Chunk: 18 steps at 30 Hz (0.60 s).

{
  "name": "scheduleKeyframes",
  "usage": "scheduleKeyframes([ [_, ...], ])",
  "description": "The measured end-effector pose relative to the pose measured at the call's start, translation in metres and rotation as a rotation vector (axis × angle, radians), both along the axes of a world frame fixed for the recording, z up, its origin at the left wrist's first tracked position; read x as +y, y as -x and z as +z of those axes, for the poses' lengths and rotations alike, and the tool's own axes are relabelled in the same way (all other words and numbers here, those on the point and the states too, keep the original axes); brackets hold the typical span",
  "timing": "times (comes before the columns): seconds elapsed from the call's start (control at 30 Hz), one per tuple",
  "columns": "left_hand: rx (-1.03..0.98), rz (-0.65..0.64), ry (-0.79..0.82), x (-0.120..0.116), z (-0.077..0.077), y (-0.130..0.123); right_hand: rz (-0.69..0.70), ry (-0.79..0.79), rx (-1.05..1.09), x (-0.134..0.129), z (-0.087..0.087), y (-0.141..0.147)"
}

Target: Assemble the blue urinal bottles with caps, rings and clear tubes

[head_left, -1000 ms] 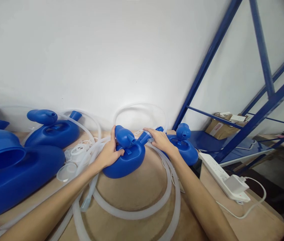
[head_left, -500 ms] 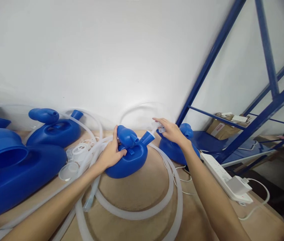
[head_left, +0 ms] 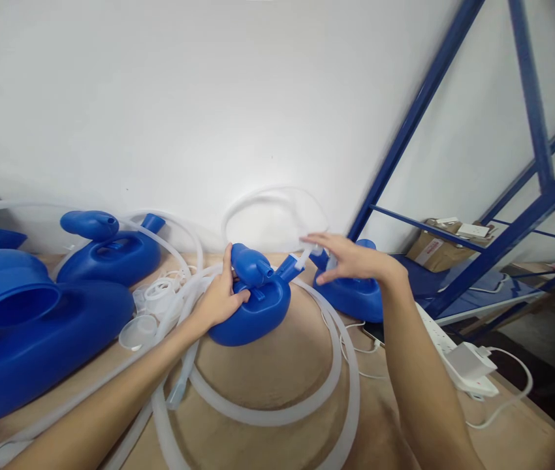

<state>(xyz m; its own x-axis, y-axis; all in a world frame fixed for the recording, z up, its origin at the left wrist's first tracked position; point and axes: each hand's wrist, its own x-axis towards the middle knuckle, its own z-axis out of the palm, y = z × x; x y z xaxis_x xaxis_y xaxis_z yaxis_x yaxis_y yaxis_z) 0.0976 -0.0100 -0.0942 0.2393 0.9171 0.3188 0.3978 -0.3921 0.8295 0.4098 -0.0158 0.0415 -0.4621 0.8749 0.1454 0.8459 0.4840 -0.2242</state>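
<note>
My left hand (head_left: 222,297) is wrapped round the near-left side of a blue plastic bottle (head_left: 253,320), its thumb over the handle area. The bottle is tilted, and its open spout (head_left: 290,266) points up to the right. A translucent white connector (head_left: 303,258) sits at the spout's mouth, with a clear tube behind it. My right hand (head_left: 348,258) is beside the connector, fingers spread and slightly blurred; whether a fingertip touches the connector is unclear. Behind that hand stands another blue bottle (head_left: 356,297).
Coiled translucent hose (head_left: 277,416) lies on the brown table (head_left: 258,378). More blue bottles (head_left: 111,260) and clear caps (head_left: 138,331) are at the left. At the right are a white power strip (head_left: 473,378) with cables, a blue metal frame (head_left: 417,117) and a cardboard box (head_left: 431,251).
My right hand's fingers have spread apart and the wrist has bent, moving right of the connector. The tube loop behind stands higher. My left hand still holds the bottle.
</note>
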Motion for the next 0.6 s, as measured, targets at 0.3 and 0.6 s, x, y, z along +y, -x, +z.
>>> scheduleKeyframes([
  [0.3,-0.050,-0.054,0.020,-0.002,0.004,0.000,-0.206,0.198,-0.108,-0.007,-0.017,0.027],
  [0.6,-0.029,-0.023,0.027,-0.002,0.002,0.001,-0.094,-0.029,0.312,0.026,-0.052,0.028],
])
